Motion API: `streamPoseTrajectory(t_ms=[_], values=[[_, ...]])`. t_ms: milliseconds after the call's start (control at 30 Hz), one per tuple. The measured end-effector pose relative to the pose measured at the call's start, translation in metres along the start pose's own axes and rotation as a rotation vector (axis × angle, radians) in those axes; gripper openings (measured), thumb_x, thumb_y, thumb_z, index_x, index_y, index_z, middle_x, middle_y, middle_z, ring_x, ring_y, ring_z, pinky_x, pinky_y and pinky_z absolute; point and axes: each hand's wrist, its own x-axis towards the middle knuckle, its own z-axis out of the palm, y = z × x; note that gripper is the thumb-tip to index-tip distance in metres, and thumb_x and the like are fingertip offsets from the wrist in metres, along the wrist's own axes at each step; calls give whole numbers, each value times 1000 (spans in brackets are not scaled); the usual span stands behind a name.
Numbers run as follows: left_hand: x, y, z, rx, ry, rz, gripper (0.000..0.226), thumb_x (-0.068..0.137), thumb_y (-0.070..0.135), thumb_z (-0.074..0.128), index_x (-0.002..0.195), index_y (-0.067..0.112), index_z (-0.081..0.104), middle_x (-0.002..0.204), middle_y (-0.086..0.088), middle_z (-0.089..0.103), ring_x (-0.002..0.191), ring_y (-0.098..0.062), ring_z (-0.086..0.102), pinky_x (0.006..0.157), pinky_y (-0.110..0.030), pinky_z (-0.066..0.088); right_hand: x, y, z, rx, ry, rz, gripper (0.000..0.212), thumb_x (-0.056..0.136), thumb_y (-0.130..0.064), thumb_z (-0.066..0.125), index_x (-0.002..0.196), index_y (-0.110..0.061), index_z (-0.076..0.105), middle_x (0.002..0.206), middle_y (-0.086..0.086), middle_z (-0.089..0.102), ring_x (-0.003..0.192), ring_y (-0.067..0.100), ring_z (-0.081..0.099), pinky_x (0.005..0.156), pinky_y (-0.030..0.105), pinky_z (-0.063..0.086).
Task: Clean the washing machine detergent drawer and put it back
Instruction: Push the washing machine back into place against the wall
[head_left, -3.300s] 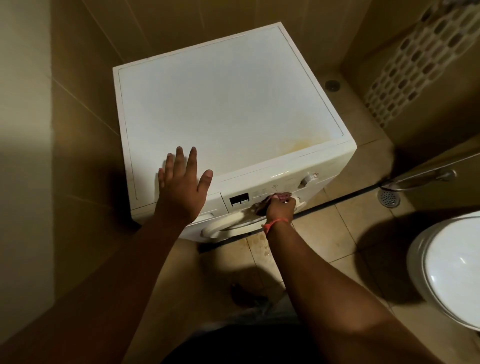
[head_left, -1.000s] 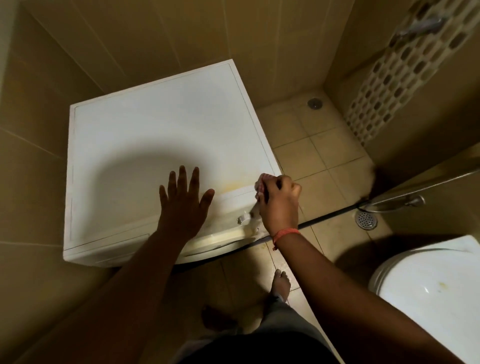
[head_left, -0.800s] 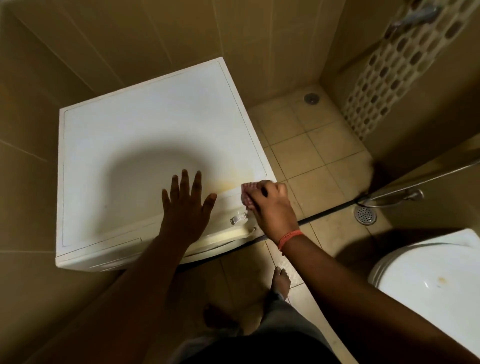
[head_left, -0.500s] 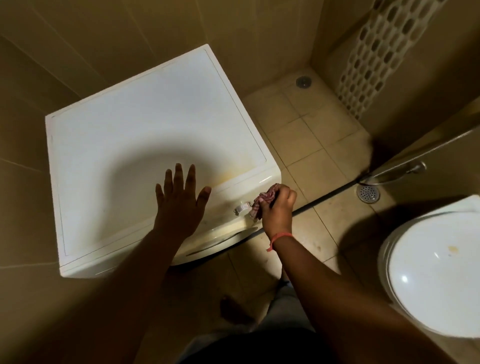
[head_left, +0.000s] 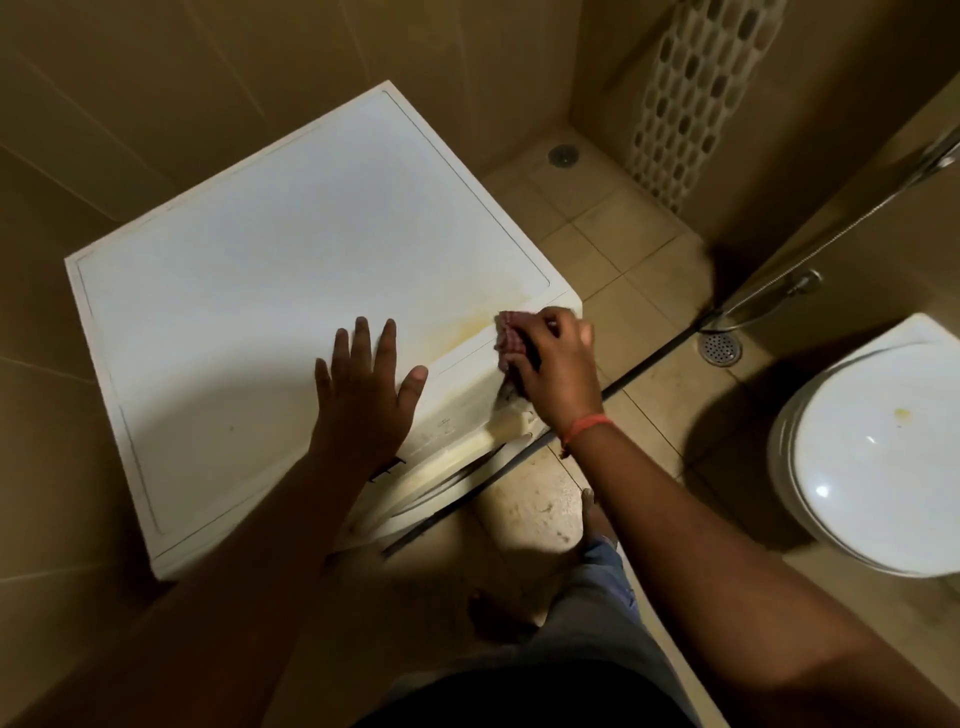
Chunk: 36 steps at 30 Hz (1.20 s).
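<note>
the left hand (head_left: 366, 395) is lying flat on the washer (head_left: 291, 291) top near its front edge, fingers spread and straight, holding nothing and seemingly bracing the body. the right hand (head_left: 553, 364) is gripping a reddish checked cloth (head_left: 508, 335), fingers curled round it, and is pressing it against the top right front corner of the washer, where a yellowish stain (head_left: 467, 328) is showing on the lid just beside the cloth. the two hands are staying apart, the left a little further in on the lid.

the drawer is not showing as a loose piece anywhere; i cannot tell whether it is seated in the front panel, since that panel is facing away and the left forearm is covering much of it.

the risks look minor. the person is leaning over on bare feet on a tiled floor (head_left: 649, 244), so a wet patch could cause a slip. the cloth is working just above the front controls, so a hard swipe could be knocking a dial. the toilet (head_left: 872, 457) is sitting close on the right.
</note>
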Motion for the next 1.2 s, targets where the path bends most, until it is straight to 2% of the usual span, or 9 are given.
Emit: streamPoseTrajectory(t_ms=[100, 167, 233, 333, 467, 567, 767, 1000, 1200], values=[[-3, -10, 0, -6, 14, -4, 77, 92, 59, 13, 153, 13, 24, 158, -22, 20, 146, -42, 17, 112, -64, 20, 16, 11, -11, 54, 138, 200, 42, 89, -4, 65, 126, -25, 63, 128, 3, 44, 115, 16, 34, 91, 1, 30], [-4, -15, 3, -14, 24, -15, 70, 97, 55, 21, 154, 13, 23, 159, -21, 18, 147, -42, 14, 113, -63, 18, 23, 10, -11, 17, 197, 301, 41, 91, -6, 65, 128, -22, 62, 129, 2, 46, 118, 20, 37, 91, 1, 28], [-3, -18, 5, -23, 29, -19, 67, 98, 51, 30, 154, 14, 22, 160, -20, 16, 147, -40, 12, 114, -62, 16, 16, -3, -6, -39, 154, 214, 39, 90, -7, 65, 125, -23, 64, 129, 1, 49, 117, 21, 37, 98, 9, 36], [-1, -17, 8, -26, 23, -17, 66, 99, 49, 33, 154, 15, 21, 161, -19, 15, 148, -39, 11, 115, -61, 14, -13, -26, 13, -88, -2, -116, 36, 82, -4, 68, 111, -24, 69, 117, -1, 57, 106, 17, 35, 82, 6, 36], [8, -9, 4, -7, 6, 5, 67, 98, 52, 28, 155, 17, 19, 161, -17, 13, 148, -38, 10, 116, -60, 14, -18, -31, 18, -186, -116, -231, 42, 79, -8, 71, 116, -27, 68, 119, 0, 57, 108, 27, 44, 79, 30, 50], [14, -5, 0, -10, 30, 12, 69, 98, 57, 22, 154, 16, 21, 161, -17, 15, 148, -38, 12, 115, -61, 16, 3, -15, 0, -115, 22, -59, 41, 83, -4, 65, 116, -27, 68, 120, 1, 53, 107, 19, 39, 83, 17, 40], [17, 4, 2, -9, 3, 8, 81, 89, 62, 8, 154, 15, 22, 160, -19, 17, 147, -40, 14, 114, -61, 18, 22, 30, 4, 186, 229, 379, 49, 88, 0, 63, 131, -20, 52, 132, 7, 39, 117, 19, 44, 103, 24, 39], [16, 1, 6, -10, 11, -18, 81, 89, 63, 6, 154, 16, 17, 161, -18, 13, 148, -39, 11, 116, -61, 15, -4, 64, 35, 588, 67, 827, 30, 93, -13, 60, 118, -26, 48, 126, 8, 53, 111, 23, 58, 104, 37, 46], [10, -4, 3, -43, 24, -73, 82, 87, 64, 3, 156, 20, 10, 163, -15, 5, 150, -35, 4, 118, -59, 10, -36, 44, 58, 1077, -41, 1094, 33, 95, 7, 51, 119, -16, 46, 111, 15, 57, 103, 33, 61, 97, 55, 51]])
